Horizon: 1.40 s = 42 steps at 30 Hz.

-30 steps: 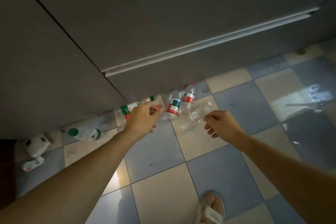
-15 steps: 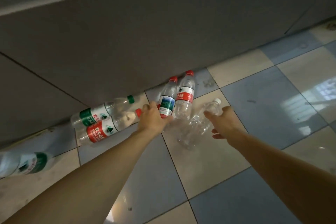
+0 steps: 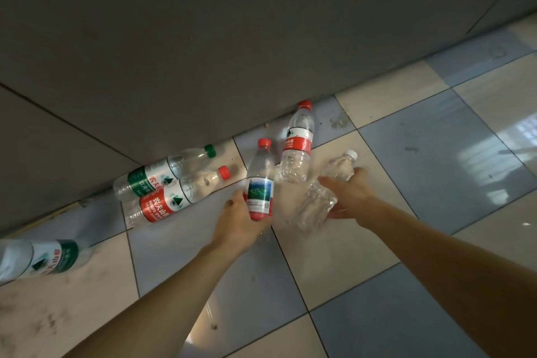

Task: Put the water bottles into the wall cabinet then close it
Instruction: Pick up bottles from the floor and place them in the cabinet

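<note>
Several plastic water bottles lie on the tiled floor along the foot of a grey cabinet front (image 3: 261,38). My left hand (image 3: 236,221) grips a red-capped bottle with a blue picture label (image 3: 260,180), its cap tilted away from me. My right hand (image 3: 347,192) closes around a clear, crumpled, white-capped bottle (image 3: 322,197). A red-label bottle (image 3: 297,145) lies just beyond both hands. Further left lie a green-label bottle (image 3: 162,174) and another red-label bottle (image 3: 174,200), side by side. A green-label bottle (image 3: 37,259) rests at the far left edge.
The floor (image 3: 436,154) is a checker of cream and blue tiles with light reflecting at the right. The grey cabinet panels fill the top of the view, with a vertical seam (image 3: 491,6) at the upper right.
The view has dropped closer to the floor. My left hand has closed on the blue-label bottle and tipped it up. My right hand has wrapped around the crumpled clear bottle.
</note>
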Tool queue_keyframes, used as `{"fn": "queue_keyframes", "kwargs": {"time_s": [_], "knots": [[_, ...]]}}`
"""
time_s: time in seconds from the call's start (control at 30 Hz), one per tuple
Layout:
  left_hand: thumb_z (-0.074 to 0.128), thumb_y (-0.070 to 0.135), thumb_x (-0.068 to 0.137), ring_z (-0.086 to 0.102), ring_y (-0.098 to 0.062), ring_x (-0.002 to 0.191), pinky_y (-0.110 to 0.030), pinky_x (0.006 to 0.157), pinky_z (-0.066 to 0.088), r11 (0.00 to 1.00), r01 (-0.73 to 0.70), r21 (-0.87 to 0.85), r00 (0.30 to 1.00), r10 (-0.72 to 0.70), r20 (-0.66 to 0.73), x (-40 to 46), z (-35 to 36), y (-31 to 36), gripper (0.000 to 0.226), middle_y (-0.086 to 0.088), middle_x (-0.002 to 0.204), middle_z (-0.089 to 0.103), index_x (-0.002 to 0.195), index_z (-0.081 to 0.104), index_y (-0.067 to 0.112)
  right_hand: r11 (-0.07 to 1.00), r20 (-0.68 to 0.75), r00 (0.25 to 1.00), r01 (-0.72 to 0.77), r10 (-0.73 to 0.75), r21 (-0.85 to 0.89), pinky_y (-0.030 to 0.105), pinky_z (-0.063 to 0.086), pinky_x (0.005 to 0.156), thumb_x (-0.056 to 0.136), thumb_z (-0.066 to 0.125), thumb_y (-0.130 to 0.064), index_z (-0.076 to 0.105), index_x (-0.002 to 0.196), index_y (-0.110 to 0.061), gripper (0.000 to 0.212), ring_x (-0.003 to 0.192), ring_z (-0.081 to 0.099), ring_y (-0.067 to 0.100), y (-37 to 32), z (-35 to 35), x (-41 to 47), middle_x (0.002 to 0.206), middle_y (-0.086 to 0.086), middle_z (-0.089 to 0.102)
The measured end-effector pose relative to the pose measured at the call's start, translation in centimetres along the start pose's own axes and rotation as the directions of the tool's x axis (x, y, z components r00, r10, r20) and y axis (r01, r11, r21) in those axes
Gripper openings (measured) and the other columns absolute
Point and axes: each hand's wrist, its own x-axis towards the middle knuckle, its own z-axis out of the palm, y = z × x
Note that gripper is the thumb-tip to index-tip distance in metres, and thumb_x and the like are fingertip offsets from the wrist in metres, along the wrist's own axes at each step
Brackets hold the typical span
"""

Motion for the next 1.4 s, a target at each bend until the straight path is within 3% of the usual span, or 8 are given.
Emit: {"fn": "queue_keyframes", "kwargs": {"time_s": [0.2,0.4,0.7,0.87,0.97,1.1,1.27,1.4], "knots": [[0.089,0.035,0.069,0.067,-0.02,0.099,-0.038,0.088,0.057,0.998,0.055,0.03,0.99,-0.059,0.13,-2.8,0.1,-2.9,0.076,-0.004,0.118,0.065,0.129,0.045,0.018,0.991,0.054,0.999,0.001,0.006,-0.131,0.046,0.064,0.058,0.082,0.083,-0.031,0.043,0.133,-0.019,0.066,0.087,0.074,0.032,1.6,0.1,-0.6,0.116,0.01,0.063],[0.081,0.043,0.08,0.061,-0.031,0.113,-0.041,0.093,0.053,0.998,-0.002,0.062,1.0,0.004,-0.03,1.3,-1.5,-0.6,0.074,-0.013,0.13,0.057,0.137,0.047,0.012,0.955,-0.011,1.0,0.017,-0.022,-0.296,0.038,0.06,0.054,0.082,0.078,-0.049,0.042,0.129,-0.016,0.067,0.078,0.074,0.031,0.7,0.3,-0.8,0.109,0.012,0.065],[0.079,0.04,0.082,0.062,-0.029,0.102,-0.035,0.073,0.047,0.989,-0.015,0.15,0.992,0.033,-0.118,5.0,-0.7,2.2,0.052,-0.012,0.115,0.065,0.115,0.056,0.008,0.982,-0.023,1.0,0.005,-0.01,-0.189,0.049,0.065,0.073,0.084,0.081,-0.038,0.055,0.125,-0.012,0.055,0.091,0.073,0.031,0.6,0.5,0.8,0.109,0.014,0.068],[0.08,0.034,0.081,0.061,-0.021,0.095,-0.027,0.066,0.044,0.985,-0.171,-0.016,0.974,0.167,-0.153,4.1,-1.7,2.4,0.035,-0.004,0.107,0.063,0.105,0.063,0.015,0.982,-0.001,0.994,0.111,-0.113,-0.15,0.047,0.065,0.068,0.086,0.08,-0.031,0.052,0.13,-0.01,0.057,0.09,0.072,0.029,0.5,-0.2,0.1,0.109,0.01,0.065],[0.08,0.039,0.08,0.058,-0.014,0.099,-0.03,0.082,0.049,0.936,-0.338,-0.099,0.925,0.311,-0.217,3.4,-3.0,3.3,0.042,0.005,0.109,0.058,0.115,0.064,0.021,0.917,-0.004,0.936,0.343,-0.351,-0.203,0.046,0.063,0.078,0.084,0.081,-0.035,0.044,0.137,-0.02,0.067,0.097,0.069,0.022,-0.2,-0.9,-1.2,0.109,-0.002,0.06],[0.078,0.041,0.08,0.055,-0.003,0.103,-0.026,0.087,0.047,0.859,-0.493,-0.142,0.847,0.435,-0.305,2.1,-4.2,4.3,0.045,0.017,0.109,0.05,0.116,0.057,0.027,0.715,0.04,0.774,0.601,-0.631,-0.358,0.038,0.056,0.091,0.08,0.084,-0.04,0.041,0.137,-0.031,0.072,0.111,0.062,0.016,-1.2,-1.9,-3.4,0.127,-0.008,0.058],[0.078,0.044,0.075,0.054,-0.01,0.113,-0.036,0.098,0.051,0.78,-0.612,-0.132,0.763,0.538,-0.357,0.9,-4.1,5.0,0.059,0.011,0.119,0.048,0.124,0.054,0.022,0.606,0.09,0.69,0.685,-0.718,-0.405,0.034,0.051,0.098,0.08,0.086,-0.031,0.039,0.138,-0.029,0.074,0.118,0.054,0.014,-1.1,-1.8,-4.7,0.133,-0.008,0.05],[0.084,0.033,0.075,0.053,-0.008,0.112,-0.036,0.097,0.05,0.732,-0.676,-0.083,0.694,0.594,-0.406,0.5,-3.3,4.5,0.058,0.014,0.118,0.046,0.122,0.054,0.02,0.577,0.07,0.67,0.682,-0.739,-0.449,0.018,0.045,0.085,0.079,0.087,-0.033,0.036,0.135,-0.03,0.076,0.111,0.054,0.011,0.2,-1.5,-4.6,0.129,-0.008,0.049]]}}
